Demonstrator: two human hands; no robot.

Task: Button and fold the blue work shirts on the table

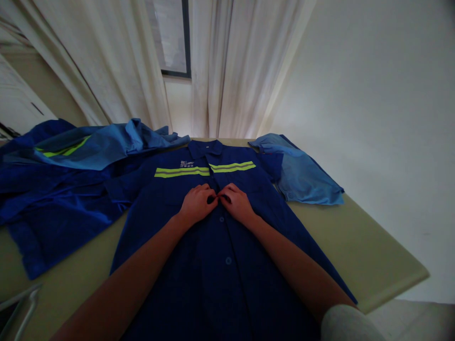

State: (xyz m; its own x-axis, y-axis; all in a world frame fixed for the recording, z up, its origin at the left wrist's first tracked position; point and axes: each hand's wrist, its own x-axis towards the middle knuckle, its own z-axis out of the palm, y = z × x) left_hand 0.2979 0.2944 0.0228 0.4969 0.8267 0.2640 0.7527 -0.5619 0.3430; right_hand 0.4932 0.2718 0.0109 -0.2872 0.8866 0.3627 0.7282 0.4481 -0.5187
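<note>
A dark blue short-sleeved work shirt (185, 265) lies front up, its collar toward the far side, with yellow-green reflective stripes across the chest. My left hand (199, 202) and my right hand (235, 201) meet at its front placket just below the stripes. Thumb and fingers of each hand are pinched together on the placket edge, fingertips nearly touching. Whatever button or buttonhole lies between them is hidden. Two buttons show fastened-side up on the placket nearer to me, one a little below my hands and a larger-looking button (228, 260) closer.
Rumpled blue garments (64, 189), some lighter with a yellow-green stripe, lie at the left. A folded light blue garment (305, 177) lies by the right sleeve. The beige table (373, 251) ends near a white wall; curtains (241, 71) hang behind. A metal-edged object (24, 303) stands at lower left.
</note>
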